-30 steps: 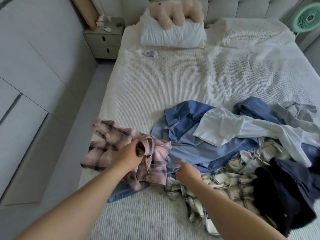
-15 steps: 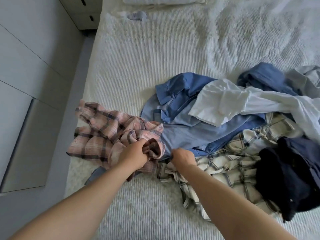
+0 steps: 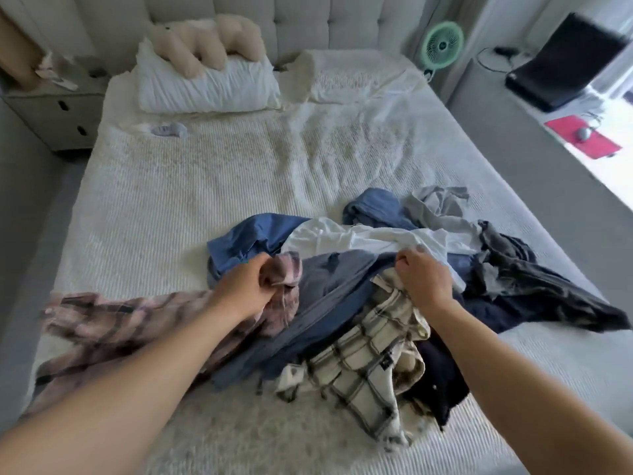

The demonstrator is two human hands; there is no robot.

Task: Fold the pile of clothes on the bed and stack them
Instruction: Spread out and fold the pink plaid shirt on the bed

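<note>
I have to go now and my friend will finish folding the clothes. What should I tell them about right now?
Left hand: grips a bunched end of the pink plaid shirt, which trails toward the bed's left edge.
Right hand: grip closed on cloth atop the pile, where the white shirt meets the cream plaid shirt.
Pile: blue, grey and dark navy clothes tangled at the foot of the bed.
Done: nothing folded, no stack.
Left: pull the pink shirt free, fold it, then fold and stack the rest.
</note>
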